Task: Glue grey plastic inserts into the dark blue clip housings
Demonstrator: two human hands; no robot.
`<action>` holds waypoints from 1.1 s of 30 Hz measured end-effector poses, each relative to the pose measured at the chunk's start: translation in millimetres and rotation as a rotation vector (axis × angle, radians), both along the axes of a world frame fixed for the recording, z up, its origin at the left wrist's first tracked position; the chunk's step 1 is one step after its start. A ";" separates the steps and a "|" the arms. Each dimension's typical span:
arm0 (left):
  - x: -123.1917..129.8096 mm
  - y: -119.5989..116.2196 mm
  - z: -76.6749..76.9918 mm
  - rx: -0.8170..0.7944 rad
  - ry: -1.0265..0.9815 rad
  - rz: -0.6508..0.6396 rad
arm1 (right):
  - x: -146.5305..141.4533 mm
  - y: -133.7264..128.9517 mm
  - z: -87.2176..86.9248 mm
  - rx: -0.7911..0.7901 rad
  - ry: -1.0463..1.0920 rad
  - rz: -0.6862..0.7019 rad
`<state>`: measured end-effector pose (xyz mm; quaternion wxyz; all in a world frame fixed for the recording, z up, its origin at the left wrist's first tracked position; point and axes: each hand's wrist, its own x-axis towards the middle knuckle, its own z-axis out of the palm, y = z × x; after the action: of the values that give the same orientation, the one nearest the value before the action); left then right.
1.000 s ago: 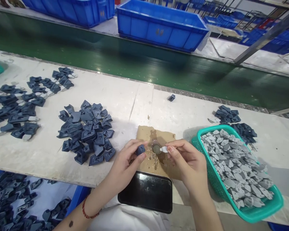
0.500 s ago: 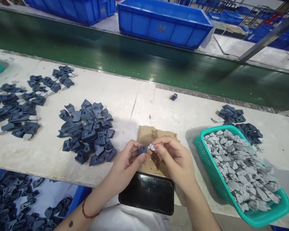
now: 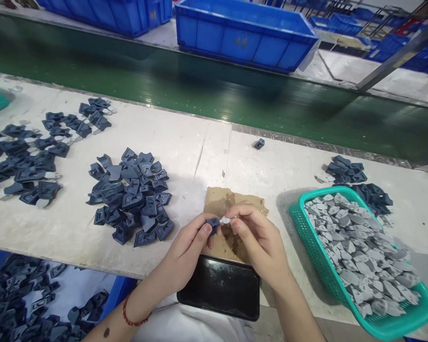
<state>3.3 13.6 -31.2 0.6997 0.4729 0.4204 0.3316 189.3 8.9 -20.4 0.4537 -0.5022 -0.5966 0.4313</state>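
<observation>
Between thumb and fingers, my left hand (image 3: 190, 242) grips a dark blue plastic part (image 3: 213, 225). Closed in a pinch, my right hand (image 3: 258, 237) holds a small light grey plastic piece (image 3: 225, 220) against the blue part's right end. Whether the grey piece is inside it or only touching cannot be made out. Both hands are above a stained brown cardboard piece (image 3: 214, 202). A black phone (image 3: 219, 289) lies just below them. To the left is a pile of loose blue parts (image 3: 131, 190); to the right, a green basket (image 3: 308, 251) holds many grey pieces (image 3: 353, 247).
Blue parts with grey pieces (image 3: 32, 152) are spread at far left. A single blue part (image 3: 259, 144) sits near the green conveyor belt (image 3: 199, 90). Small blue heaps (image 3: 345, 169) lie behind the basket. Blue crates (image 3: 242, 38) stand beyond the belt; another bin (image 3: 116, 297) is at lower left.
My left hand has turned the blue part, so it points toward the grey piece. The two parts have come together; my right hand has hardly moved.
</observation>
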 end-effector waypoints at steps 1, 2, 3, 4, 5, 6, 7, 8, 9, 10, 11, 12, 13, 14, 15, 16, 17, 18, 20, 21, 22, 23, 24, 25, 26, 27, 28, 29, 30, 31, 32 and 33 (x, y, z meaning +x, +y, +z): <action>0.1 -0.1 0.4 0.030 0.022 0.001 | -0.4 -0.3 -0.3 -0.005 0.013 -0.024; 0.3 0.0 0.7 0.059 0.034 0.007 | -0.7 -0.4 -0.5 -0.006 0.020 -0.056; 0.7 0.3 1.0 0.081 0.039 0.014 | -0.7 -0.4 -0.8 0.001 0.022 -0.098; 1.0 0.8 1.2 0.092 0.039 0.025 | -0.6 -0.1 -1.0 0.012 0.022 -0.149; 1.3 1.5 1.4 0.087 0.034 0.040 | -0.2 0.2 -1.0 0.025 0.024 -0.203; 1.4 2.7 1.9 0.068 0.027 0.061 | 0.3 0.7 -0.9 0.035 0.030 -0.255; 1.5 4.7 2.7 0.038 0.025 0.086 | 0.9 1.1 -0.6 0.039 0.042 -0.300; 1.8 7.6 4.3 0.010 0.034 0.115 | 1.7 1.5 -0.2 0.036 0.060 -0.335; 2.4 11.7 6.9 -0.002 0.055 0.141 | 2.5 1.7 0.2 0.032 0.081 -0.359; 3.9 17.2 10.8 0.004 0.084 0.160 | 3.3 1.6 0.6 0.027 0.098 -0.371; 6.5 23.9 15.8 0.025 0.112 0.177 | 4.1 1.3 0.8 0.024 0.106 -0.374; 10.5 31.6 21.9 0.050 0.133 0.189 | 4.8 0.9 0.7 0.023 0.106 -0.371; 15.9 39.8 28.6 0.068 0.137 0.186 | 5.5 0.4 0.3 0.022 0.099 -0.361; 22.4 48.1 35.4 0.068 0.124 0.174 | 6.1 -0.1 -0.3 0.020 0.089 -0.346; 29.5 55.8 41.7 0.050 0.099 0.131 | 6.7 -0.4 -1.2 0.017 0.076 -0.323; 36.5 62.3 46.9 0.033 0.073 0.059 | 7.2 -0.6 -2.2 0.015 0.064 -0.300; 42.6 67.3 50.7 0.022 0.055 -0.010 | 7.6 -0.6 -3.2 0.014 0.054 -0.277; 47.0 70.5 53.0 0.018 0.049 -0.069 | 7.9 -0.5 -4.2 0.012 0.048 -0.258; 48.0 72.4 53.6 0.049 0.079 -0.122 | 8.2 0.0 -5.3 0.009 0.052 -0.242; 43.9 71.8 52.8 0.094 0.111 -0.123 | 8.0 0.1 -5.4 0.005 0.058 -0.243; 36.9 70.9 51.8 0.160 0.157 -0.121 | 7.8 0.1 -5.2 0.001 0.066 -0.249; 27.4 70.1 51.1 0.250 0.222 -0.115 | 7.3 -0.1 -4.7 -0.003 0.071 -0.254; 15.9 69.8 50.9 0.363 0.309 -0.101 | 6.8 -0.4 -3.9 -0.004 0.074 -0.259; 3.2 69.9 51.3 0.481 0.432 -0.079 | 6.3 -0.8 -3.1 -0.007 0.075 -0.259; -10.0 70.6 52.0 0.601 0.583 -0.035 | 5.8 -1.1 -2.3 -0.011 0.073 -0.257; -22.9 71.6 52.7 0.700 0.753 0.008 | 5.3 -1.4 -1.5 -0.016 0.071 -0.254; -35.0 72.8 52.9 0.761 0.925 0.038 | 4.9 -1.5 -0.9 -0.021 0.068 -0.251; -45.8 73.9 52.3 0.794 1.075 0.050 | 4.7 -1.5 -0.5 -0.028 0.066 -0.248; -55.0 74.8 50.6 0.802 1.193 0.037 | 4.7 -1.4 -0.3 -0.032 0.066 -0.247; -62.5 75.5 47.9 0.801 1.278 0.017 | 4.8 -1.1 -0.4 -0.035 0.066 -0.249; -68.1 76.0 44.4 0.803 1.332 -0.002 | 5.1 -0.8 -0.6 -0.034 0.067 -0.253; -72.2 76.3 40.7 0.810 1.360 -0.012 | 5.5 -0.4 -1.0 -0.033 0.067 -0.257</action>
<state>-68.9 89.9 9.5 0.0646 0.7920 0.5999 0.0933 194.7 8.5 -21.4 0.5166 -0.5673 -0.5047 0.3957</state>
